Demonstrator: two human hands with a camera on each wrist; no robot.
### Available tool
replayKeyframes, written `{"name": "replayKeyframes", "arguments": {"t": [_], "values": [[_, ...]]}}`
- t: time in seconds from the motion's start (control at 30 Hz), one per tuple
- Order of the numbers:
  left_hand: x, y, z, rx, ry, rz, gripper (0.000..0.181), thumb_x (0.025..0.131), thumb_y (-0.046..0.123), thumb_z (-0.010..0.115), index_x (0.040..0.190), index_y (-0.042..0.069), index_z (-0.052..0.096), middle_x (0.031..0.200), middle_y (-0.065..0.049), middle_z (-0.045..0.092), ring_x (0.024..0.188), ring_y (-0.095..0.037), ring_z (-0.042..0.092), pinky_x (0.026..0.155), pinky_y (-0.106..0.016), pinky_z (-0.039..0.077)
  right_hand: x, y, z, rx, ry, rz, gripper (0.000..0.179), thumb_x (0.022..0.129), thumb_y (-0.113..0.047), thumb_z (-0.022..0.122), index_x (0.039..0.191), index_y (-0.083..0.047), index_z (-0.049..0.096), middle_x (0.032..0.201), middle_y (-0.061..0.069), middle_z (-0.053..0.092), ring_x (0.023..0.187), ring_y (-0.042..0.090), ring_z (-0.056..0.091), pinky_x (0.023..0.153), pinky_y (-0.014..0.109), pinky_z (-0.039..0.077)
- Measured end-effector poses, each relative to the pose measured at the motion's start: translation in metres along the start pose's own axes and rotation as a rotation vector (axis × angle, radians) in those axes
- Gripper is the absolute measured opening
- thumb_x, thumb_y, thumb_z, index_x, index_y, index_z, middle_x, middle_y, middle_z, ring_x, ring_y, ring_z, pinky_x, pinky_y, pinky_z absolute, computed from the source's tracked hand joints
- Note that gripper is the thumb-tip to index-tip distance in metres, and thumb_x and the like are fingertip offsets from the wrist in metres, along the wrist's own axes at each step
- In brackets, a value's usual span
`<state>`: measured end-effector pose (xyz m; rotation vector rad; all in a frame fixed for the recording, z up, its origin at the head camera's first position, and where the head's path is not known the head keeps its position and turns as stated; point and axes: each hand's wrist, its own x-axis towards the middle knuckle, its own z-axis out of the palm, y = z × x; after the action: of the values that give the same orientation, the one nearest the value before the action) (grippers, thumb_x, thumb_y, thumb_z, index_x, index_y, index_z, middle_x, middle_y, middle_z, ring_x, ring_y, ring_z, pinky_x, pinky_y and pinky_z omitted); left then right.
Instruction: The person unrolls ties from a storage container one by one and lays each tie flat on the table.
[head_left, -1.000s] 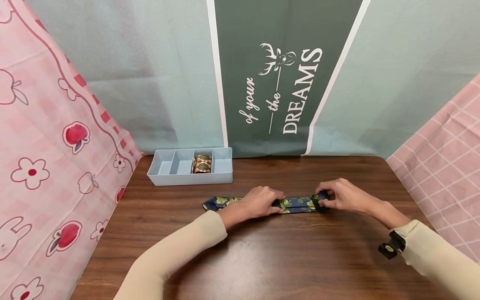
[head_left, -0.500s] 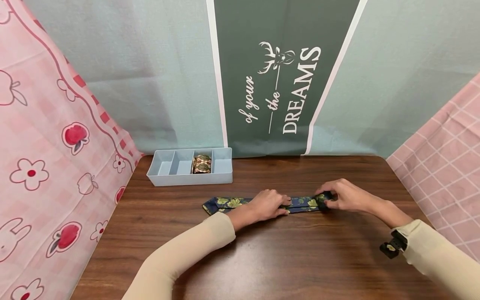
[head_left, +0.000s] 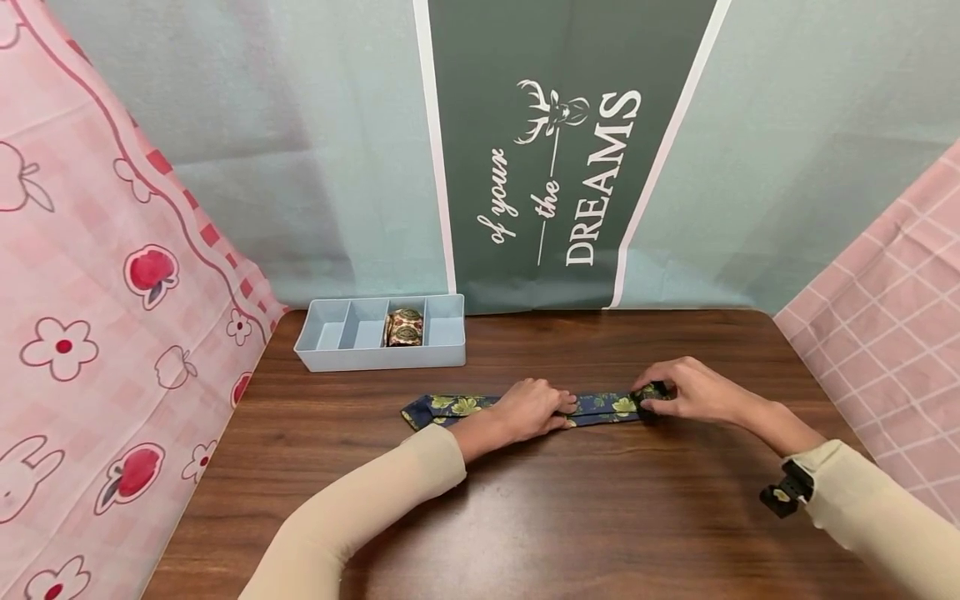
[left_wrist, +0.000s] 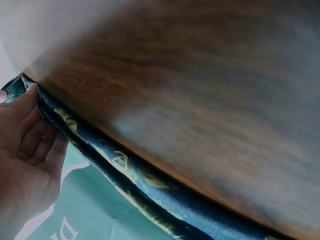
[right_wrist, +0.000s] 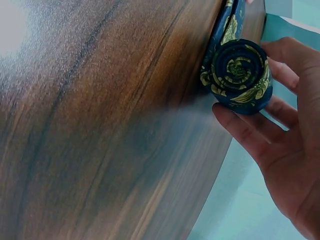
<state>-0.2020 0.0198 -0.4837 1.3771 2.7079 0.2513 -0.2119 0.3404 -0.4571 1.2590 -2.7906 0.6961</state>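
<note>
A navy necktie (head_left: 450, 406) with yellow-green flowers lies lengthwise on the brown table, its pointed end at the left. Its right end is wound into a coil, and the right wrist view shows the spiral of this roll (right_wrist: 240, 75) end-on. My right hand (head_left: 690, 392) grips the roll between thumb and fingers. Farther left, my left hand (head_left: 525, 408) spans the flat strip, thumb on the near edge and fingers on the far edge, covering part of it. In the left wrist view, the left hand (left_wrist: 27, 160) holds the folded strip by its edges.
Behind the necktie, at the back left, stands a light blue tray (head_left: 382, 358) with several compartments. A rolled patterned tie (head_left: 406, 327) sits in one of them. A printed curtain (head_left: 540, 283) borders the table's back edge, with pink cloths (head_left: 67, 275) at the sides.
My left hand has shifted right along the strip, then slightly back left. The right hand has stayed nearly in place, turning the roll, which sits a little farther right.
</note>
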Motion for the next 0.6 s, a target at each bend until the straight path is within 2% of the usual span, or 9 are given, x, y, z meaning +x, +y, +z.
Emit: {"name": "replayKeyframes", "arguments": {"t": [0.13, 0.3, 0.6], "values": [[-0.003, -0.003, -0.001, -0.01, 0.005, 0.013, 0.033, 0.106, 0.037, 0.067, 0.135, 0.025, 0.074, 0.143, 0.007, 0.066, 0.132, -0.01, 0.063, 0.099, -0.027, 0.057, 0.001, 0.0, 0.001, -0.027, 0.01, 0.004, 0.024, 0.085, -0.012, 0.088, 0.108, -0.015, 0.082, 0.104, -0.005, 0.078, 0.072, -0.003, 0.057, 0.058, 0.02, 0.045], [-0.008, -0.005, -0.001, -0.046, 0.008, 0.011, 0.033, 0.105, 0.036, 0.068, 0.135, 0.024, 0.075, 0.143, 0.007, 0.066, 0.134, -0.009, 0.061, 0.101, -0.026, 0.056, -0.001, 0.0, -0.002, -0.034, 0.012, 0.003, 0.027, 0.084, -0.006, 0.085, 0.109, -0.015, 0.081, 0.104, -0.003, 0.078, 0.067, -0.002, 0.052, 0.056, 0.019, 0.039], [-0.017, -0.011, -0.002, -0.089, 0.003, -0.002, 0.033, 0.104, 0.033, 0.07, 0.134, 0.022, 0.075, 0.142, 0.004, 0.067, 0.133, -0.011, 0.062, 0.102, -0.026, 0.055, -0.008, 0.006, -0.007, 0.009, -0.035, -0.014, 0.036, 0.081, 0.005, 0.077, 0.109, -0.016, 0.081, 0.109, -0.002, 0.077, 0.09, 0.01, 0.07, 0.064, 0.023, 0.056]]}}
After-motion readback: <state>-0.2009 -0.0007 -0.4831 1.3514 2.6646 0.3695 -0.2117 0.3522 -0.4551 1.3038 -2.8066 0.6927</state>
